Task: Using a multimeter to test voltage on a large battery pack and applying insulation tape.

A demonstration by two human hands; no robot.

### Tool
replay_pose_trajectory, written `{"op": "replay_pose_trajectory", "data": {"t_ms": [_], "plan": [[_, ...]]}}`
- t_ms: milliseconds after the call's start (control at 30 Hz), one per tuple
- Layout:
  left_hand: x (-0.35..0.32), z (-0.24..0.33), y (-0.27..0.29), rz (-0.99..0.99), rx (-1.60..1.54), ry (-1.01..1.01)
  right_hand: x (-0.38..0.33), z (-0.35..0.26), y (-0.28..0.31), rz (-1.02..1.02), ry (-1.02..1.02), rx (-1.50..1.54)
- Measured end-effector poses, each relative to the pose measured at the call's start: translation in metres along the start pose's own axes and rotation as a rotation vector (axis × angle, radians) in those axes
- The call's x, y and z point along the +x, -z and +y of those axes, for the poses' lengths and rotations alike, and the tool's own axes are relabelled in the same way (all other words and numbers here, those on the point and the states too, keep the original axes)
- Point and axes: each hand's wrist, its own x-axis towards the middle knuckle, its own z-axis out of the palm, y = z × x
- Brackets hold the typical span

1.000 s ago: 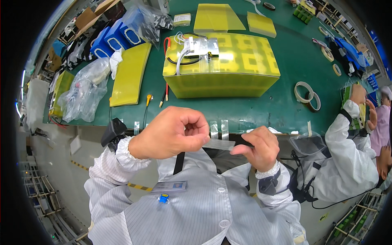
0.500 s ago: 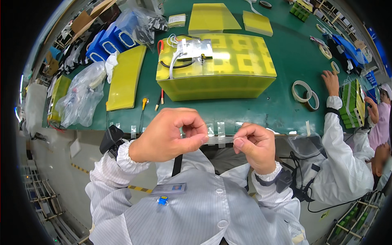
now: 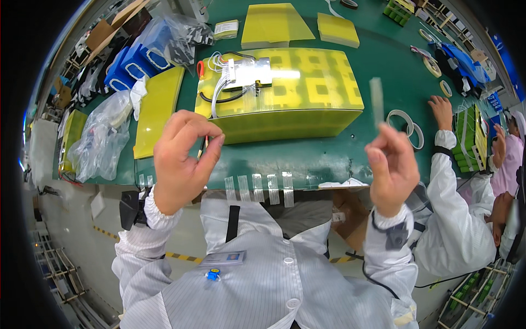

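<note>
My right hand is raised over the front edge of the bench, its thumb and fingers pinched on a short strip of clear tape. The strip stands up from the fingertips, blurred by motion. My left hand is closed in a pinch in front of the battery pack's left corner; whatever its fingertips hold, if anything, is hidden. Behind both hands lies a large battery pack in yellow sheets, with a bundle of white wires and a circuit board on top. Several striped tape strips hang from the bench edge between my hands.
Yellow sheets and a clear plastic bag lie at left. Tape rolls sit right of the pack. More yellow sheets are behind. A co-worker's hand rests near a green battery pack at right.
My hands have moved apart; the tape stretched between them is now only in my right hand, pointing up. My right hand has risen to the right, my left to the left.
</note>
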Motion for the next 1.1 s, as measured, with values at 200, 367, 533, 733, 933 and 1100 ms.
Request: {"op": "replay_pose_trajectory", "data": {"t_ms": [200,367,533,733,933,1100], "plan": [[0.005,-0.023,-0.009,0.081,0.399,-0.309,0.054,0.030,-0.012,-0.228,0.186,-0.301],[0.007,-0.034,-0.025,0.142,0.498,-0.358,0.063,0.040,-0.031,-0.306,0.421,-0.407],[0.006,-0.034,-0.037,0.186,0.485,-0.303,0.064,0.050,-0.039,-0.310,0.506,-0.372],[0.001,-0.039,-0.047,0.252,0.447,-0.248,0.062,0.066,-0.037,-0.288,0.538,-0.268],[0.000,-0.038,-0.055,0.282,0.395,-0.211,0.068,0.063,-0.023,-0.390,0.476,-0.345],[-0.003,-0.036,-0.057,0.282,0.390,-0.195,0.064,0.080,-0.014,-0.338,0.412,-0.232]]}}
